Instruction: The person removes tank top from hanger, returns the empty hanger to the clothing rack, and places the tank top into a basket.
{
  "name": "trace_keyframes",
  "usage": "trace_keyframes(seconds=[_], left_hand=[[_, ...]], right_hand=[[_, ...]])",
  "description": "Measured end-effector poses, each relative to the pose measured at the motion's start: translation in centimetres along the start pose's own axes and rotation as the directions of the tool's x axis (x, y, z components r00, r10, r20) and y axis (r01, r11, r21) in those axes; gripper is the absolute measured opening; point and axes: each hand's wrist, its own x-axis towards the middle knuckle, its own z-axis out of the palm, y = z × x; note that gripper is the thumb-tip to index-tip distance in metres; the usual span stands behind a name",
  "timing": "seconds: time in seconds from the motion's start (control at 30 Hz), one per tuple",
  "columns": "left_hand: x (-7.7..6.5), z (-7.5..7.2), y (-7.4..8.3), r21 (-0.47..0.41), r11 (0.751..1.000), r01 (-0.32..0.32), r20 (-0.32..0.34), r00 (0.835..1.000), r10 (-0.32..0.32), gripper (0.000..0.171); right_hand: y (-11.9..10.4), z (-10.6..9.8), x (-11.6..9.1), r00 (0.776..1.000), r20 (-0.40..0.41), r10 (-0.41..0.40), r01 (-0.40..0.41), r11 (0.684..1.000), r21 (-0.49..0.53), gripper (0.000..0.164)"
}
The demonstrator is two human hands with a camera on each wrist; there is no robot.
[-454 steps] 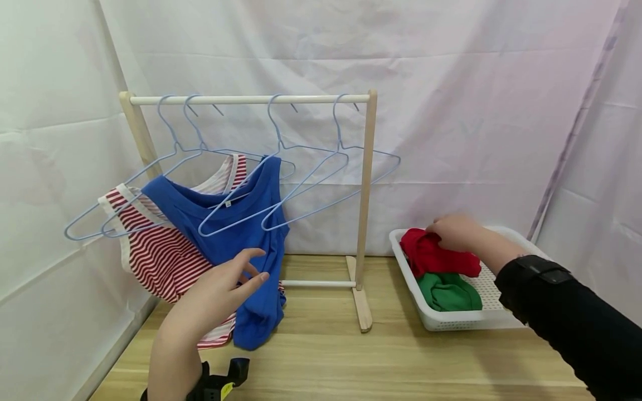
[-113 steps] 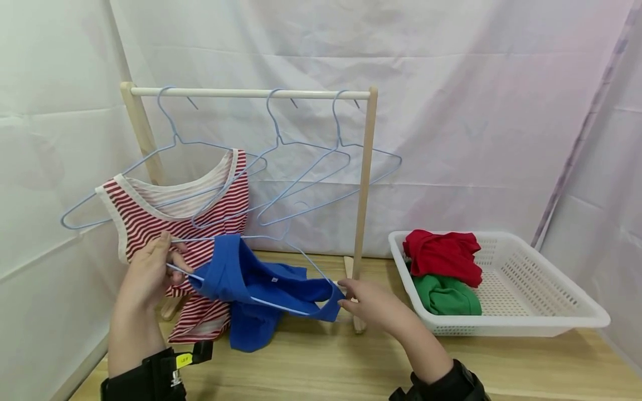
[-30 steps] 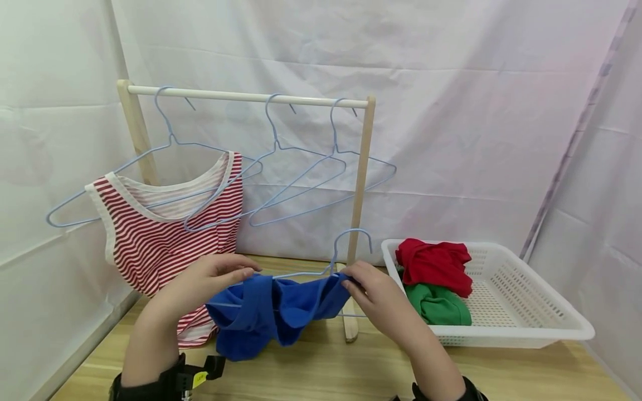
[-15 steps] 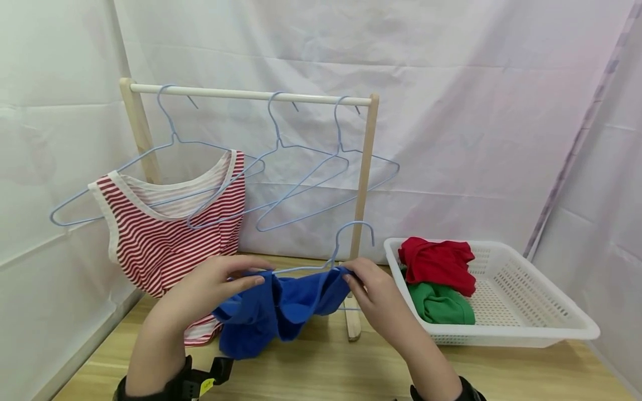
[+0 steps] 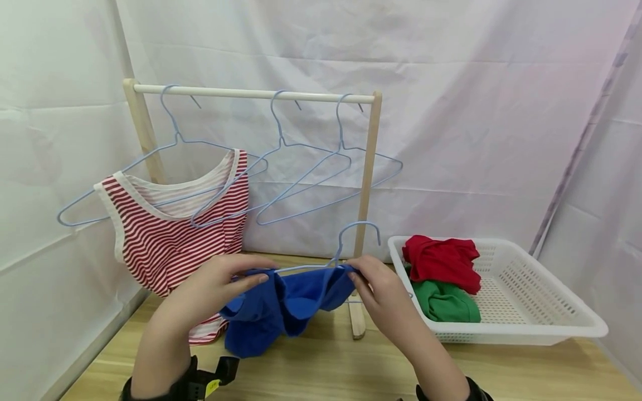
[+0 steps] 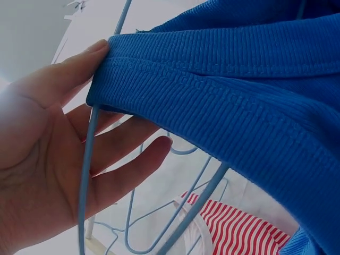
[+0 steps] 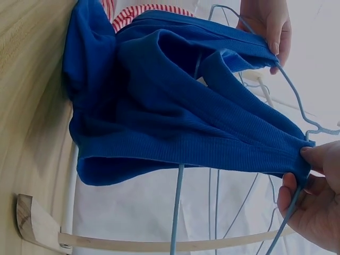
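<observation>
A blue tank top [image 5: 301, 295] hangs low over the table on a light-blue wire hanger [image 5: 337, 245], whose hook points up and to the right. My left hand [image 5: 215, 287] pinches one shoulder strap [image 6: 159, 79] between thumb and index finger, with the wire running through it. My right hand [image 5: 383, 287] pinches the other strap [image 7: 295, 151] close to the base of the hook; one hanger arm sticks out bare beyond it. The garment's lower part sags toward the tabletop.
A wooden rack [image 5: 369, 167] carries a red-and-white striped tank top [image 5: 185, 239] on a hanger, plus two bare hangers [image 5: 282, 142]. At right stands a white basket [image 5: 541, 289] holding red cloth [image 5: 441, 262] and green cloth [image 5: 446, 303].
The blue tank top and its hanger have come off the rack since the oldest frame. Since then, my right hand has taken one strap, which now sits near the hook. The last second shows only slight shifts.
</observation>
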Motion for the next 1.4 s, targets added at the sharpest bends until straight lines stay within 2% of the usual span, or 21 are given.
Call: trace_keyframes(seconds=[0.17,0.47,0.63,0.83,1.1,1.4], left_hand=[[0.5,0.3,0.0,-0.017,0.999,-0.051,0.03,0.998,0.051,0.026],[0.5,0.9,-0.2,-0.069,0.998,0.006,0.07,0.998,-0.001,0.027],[0.5,1.1,-0.3,-0.047,0.999,0.004,0.075,0.997,-0.001,0.035],[0.6,1.0,-0.5,-0.011,0.999,-0.031,0.066,0.997,0.031,0.038],[0.5,1.0,-0.6,-0.008,1.0,-0.031,0.037,0.999,0.031,0.036],[0.3,0.5,-0.7,0.039,0.999,0.029,0.008,1.0,-0.03,0.037]], right_hand=[[0.2,-0.6,0.1,1.0,-0.017,0.009,-0.01,1.0,-0.023,0.018],[0.7,-1.1,0.0,0.998,-0.029,0.064,-0.064,0.998,0.0,0.019],[1.0,-1.1,-0.1,0.996,-0.041,0.078,-0.079,0.997,-0.005,0.017],[1.4,-1.5,-0.1,0.991,-0.056,0.124,-0.125,0.992,-0.026,0.015],[2.0,-2.2,-0.2,0.985,-0.093,0.142,-0.145,0.989,-0.026,0.016],[2.2,-3.3,-0.2,0.967,-0.123,0.224,-0.229,0.973,-0.026,0.017]])
